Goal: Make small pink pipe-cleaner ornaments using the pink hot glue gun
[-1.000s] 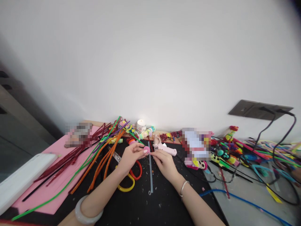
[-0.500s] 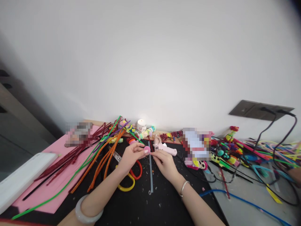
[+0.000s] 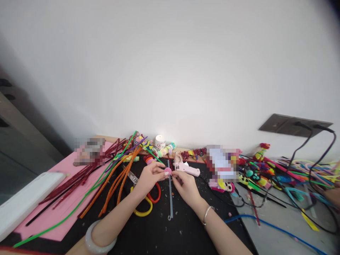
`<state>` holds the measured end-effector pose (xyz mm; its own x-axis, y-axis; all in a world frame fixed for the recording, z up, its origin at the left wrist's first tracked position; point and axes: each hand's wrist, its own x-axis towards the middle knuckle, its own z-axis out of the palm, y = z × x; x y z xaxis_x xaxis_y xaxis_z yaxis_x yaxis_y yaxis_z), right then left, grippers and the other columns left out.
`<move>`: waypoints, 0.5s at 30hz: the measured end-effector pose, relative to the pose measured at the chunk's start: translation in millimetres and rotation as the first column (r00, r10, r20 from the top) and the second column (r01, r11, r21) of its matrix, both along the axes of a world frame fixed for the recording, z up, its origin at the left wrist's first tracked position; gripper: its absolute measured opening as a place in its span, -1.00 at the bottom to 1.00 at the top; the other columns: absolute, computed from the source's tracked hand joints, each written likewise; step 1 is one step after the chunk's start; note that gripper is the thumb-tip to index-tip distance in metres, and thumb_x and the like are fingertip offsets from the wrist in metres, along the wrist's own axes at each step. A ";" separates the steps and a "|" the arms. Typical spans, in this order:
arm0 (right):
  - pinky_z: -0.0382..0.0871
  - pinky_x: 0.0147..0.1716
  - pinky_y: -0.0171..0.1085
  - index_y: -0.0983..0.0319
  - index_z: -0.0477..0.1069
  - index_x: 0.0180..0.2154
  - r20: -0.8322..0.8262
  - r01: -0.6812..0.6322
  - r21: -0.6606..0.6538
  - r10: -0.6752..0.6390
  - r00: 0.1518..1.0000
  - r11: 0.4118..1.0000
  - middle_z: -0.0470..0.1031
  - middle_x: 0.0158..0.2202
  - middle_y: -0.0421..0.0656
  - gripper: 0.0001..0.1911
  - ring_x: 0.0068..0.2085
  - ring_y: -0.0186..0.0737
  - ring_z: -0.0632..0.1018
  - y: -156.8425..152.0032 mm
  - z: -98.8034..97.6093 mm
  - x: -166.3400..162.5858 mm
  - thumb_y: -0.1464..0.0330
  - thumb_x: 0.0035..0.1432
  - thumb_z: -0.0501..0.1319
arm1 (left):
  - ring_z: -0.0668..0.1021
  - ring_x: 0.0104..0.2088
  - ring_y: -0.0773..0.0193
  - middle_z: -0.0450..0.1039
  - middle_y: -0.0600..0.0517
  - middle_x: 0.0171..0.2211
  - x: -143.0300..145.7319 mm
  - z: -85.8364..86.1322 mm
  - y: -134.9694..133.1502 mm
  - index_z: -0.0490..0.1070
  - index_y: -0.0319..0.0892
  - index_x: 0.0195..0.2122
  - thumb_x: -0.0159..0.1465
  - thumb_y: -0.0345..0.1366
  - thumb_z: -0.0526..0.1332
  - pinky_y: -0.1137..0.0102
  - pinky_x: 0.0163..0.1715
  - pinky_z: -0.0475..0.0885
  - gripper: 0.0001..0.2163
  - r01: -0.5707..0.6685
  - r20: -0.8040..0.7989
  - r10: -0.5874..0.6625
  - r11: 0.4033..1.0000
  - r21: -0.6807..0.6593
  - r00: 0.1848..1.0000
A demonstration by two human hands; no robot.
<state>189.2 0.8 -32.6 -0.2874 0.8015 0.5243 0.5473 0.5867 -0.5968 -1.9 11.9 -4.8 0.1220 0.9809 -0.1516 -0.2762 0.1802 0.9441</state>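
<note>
My left hand (image 3: 154, 176) pinches a small pink coiled disc (image 3: 168, 171), which looks like fuzzy pipe cleaner. At the disc's right edge, the fingers of my right hand (image 3: 184, 182) are pressed together; the exact bit they grip is too small to tell. A green stem (image 3: 154, 154) slants down toward my left fingers, and whether it joins the disc is hidden. Below the disc a clear glue stick (image 3: 170, 198) lies on the black mat (image 3: 186, 230). Just behind my right hand rests a pale pink glue gun (image 3: 190, 169).
Scissors with red and yellow handles (image 3: 145, 213) lie beside my left wrist. Orange pipe cleaners (image 3: 120, 180) and dark red ones (image 3: 71, 184) spread over a pink sheet (image 3: 57, 223). A paper cup (image 3: 159, 142) stands by the wall. Cables hang from the socket (image 3: 292, 124) at right.
The pink disc has shifted slightly right and turned more toward the camera. My right fingers have bent a little more beside it. The things around have not moved.
</note>
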 end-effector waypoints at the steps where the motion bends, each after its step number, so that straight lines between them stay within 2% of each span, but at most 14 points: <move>1: 0.48 -0.40 -0.36 0.26 0.62 -0.16 0.008 0.005 -0.004 -0.005 1.000 1.000 0.65 -0.40 -0.14 -0.77 -0.46 -0.25 0.59 -0.5 0.5 -0.4 0.60 0.28 0.23 | 0.73 -0.42 0.21 0.70 0.05 -0.48 0.3 0.1 0.0 0.55 -0.19 -0.30 -0.17 -0.21 0.68 0.32 -0.25 0.67 -0.54 -0.001 -0.004 0.001 1.000 0.000 1.000; 10: 0.44 -0.42 -0.37 0.25 0.61 -0.23 0.047 0.020 0.026 -0.021 0.999 0.999 0.64 -0.39 -0.12 -0.82 -0.48 -0.27 0.55 -1.0 -1.8 0.0 0.57 0.31 0.25 | 0.71 -0.47 0.23 0.66 0.08 -0.53 1.5 3.8 -3.2 0.52 -0.20 -0.29 -0.17 -0.28 0.67 0.37 -0.30 0.65 -0.54 0.018 -0.019 -0.019 1.000 -0.021 1.000; 15: 0.47 -0.42 -0.32 0.23 0.63 -0.25 0.060 0.023 0.032 -0.025 0.998 0.999 0.62 -0.43 -0.10 -0.80 -0.49 -0.22 0.55 -0.9 -3.4 1.7 0.48 0.38 0.22 | 0.71 -0.47 0.19 0.66 0.08 -0.54 1.8 3.8 -3.4 0.52 -0.19 -0.30 -0.15 -0.27 0.67 0.34 -0.31 0.65 -0.55 0.019 -0.039 -0.019 1.000 -0.009 0.999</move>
